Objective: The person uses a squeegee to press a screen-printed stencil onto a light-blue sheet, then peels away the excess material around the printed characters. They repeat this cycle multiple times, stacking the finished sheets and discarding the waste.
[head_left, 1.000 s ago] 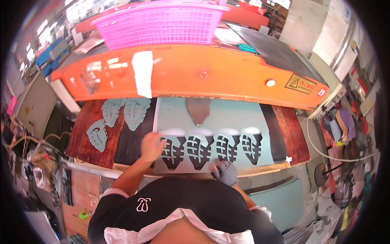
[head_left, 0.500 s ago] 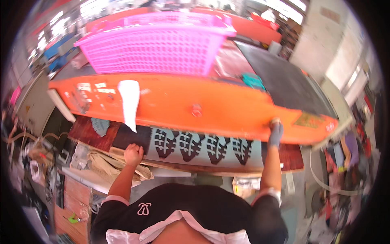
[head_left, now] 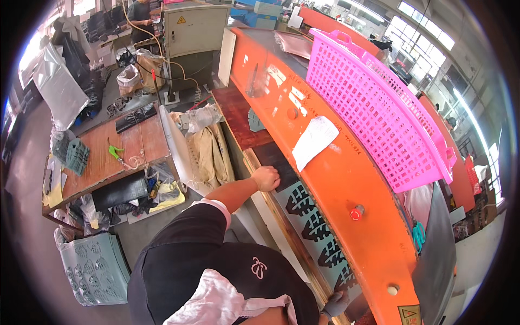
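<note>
My bare left hand (head_left: pixel 266 178) is closed in a loose fist at the near edge of a black cutting board (head_left: pixel 277 161). Its curled fingers hide whatever they may hold. Beside it lies a grey-green sheet (head_left: pixel 292 212) with a row of dark, leaf-like cut-out openings, partly beneath the orange beam (head_left: pixel 346 179) of a press. At the sheet's other end my right hand (head_left: pixel 336 304), in a grey glove, is low by the wooden edge strip (head_left: pixel 281 216). How its fingers are set I cannot make out.
A pink plastic basket (head_left: pixel 374 108) stands behind the beam, which carries a red button (head_left: pixel 356 213) and a white paper slip (head_left: pixel 316 141). Teal-handled scissors (head_left: pixel 418 236) lie behind it. To the left are a wooden table (head_left: pixel 116 157), cut sheets (head_left: pixel 92 268) and another person (head_left: pixel 142 19).
My view has swung to the left, bringing the side table into sight. My right hand has come off the orange beam, down to the board's edge; my left stays at the near edge.
</note>
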`<state>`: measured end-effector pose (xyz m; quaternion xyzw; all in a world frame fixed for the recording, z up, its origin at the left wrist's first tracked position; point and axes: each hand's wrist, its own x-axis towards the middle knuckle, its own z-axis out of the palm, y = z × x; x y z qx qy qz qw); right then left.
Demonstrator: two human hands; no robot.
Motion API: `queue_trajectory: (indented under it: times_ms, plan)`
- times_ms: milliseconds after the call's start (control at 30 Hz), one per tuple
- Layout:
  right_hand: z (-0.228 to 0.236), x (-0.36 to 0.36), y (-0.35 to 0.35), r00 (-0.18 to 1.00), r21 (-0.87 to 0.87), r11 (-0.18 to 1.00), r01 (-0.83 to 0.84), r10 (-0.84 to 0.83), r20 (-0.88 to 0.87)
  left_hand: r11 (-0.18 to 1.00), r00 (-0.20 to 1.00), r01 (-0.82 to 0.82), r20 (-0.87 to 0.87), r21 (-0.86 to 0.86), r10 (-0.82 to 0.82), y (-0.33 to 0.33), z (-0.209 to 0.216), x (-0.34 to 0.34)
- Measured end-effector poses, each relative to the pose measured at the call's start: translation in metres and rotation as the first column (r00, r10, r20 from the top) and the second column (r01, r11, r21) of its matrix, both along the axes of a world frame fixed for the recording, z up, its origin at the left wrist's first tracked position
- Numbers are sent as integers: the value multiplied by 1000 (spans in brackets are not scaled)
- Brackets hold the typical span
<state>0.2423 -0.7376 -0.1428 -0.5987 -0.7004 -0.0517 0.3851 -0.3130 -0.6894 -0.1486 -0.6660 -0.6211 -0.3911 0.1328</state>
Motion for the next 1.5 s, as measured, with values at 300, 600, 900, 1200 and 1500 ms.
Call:
queue_trajectory:
  times_ms: [300,600,900,1200,1500]
  plan:
    - [-22,25,-17,983,152,984,-95,69,169,983,996,-85,-13,-161,84,0,1,2]
    - [-55,18,-83,976,100,994,39,-59,211,969,995,-97,-47,-227,88,-81,-26,-9]
    - [-42,-26,-242,955,40,956,289,-291,50,1000,997,0,-77,-16,-1,-240,-31,-34]
    - [-4,-63,-366,943,-172,928,332,-333,19,976,994,96,-28,-196,-103,-389,-14,-42]
    - [68,-259,-93,993,-404,908,-110,87,-74,906,922,340,277,-252,-269,-278,38,-17]
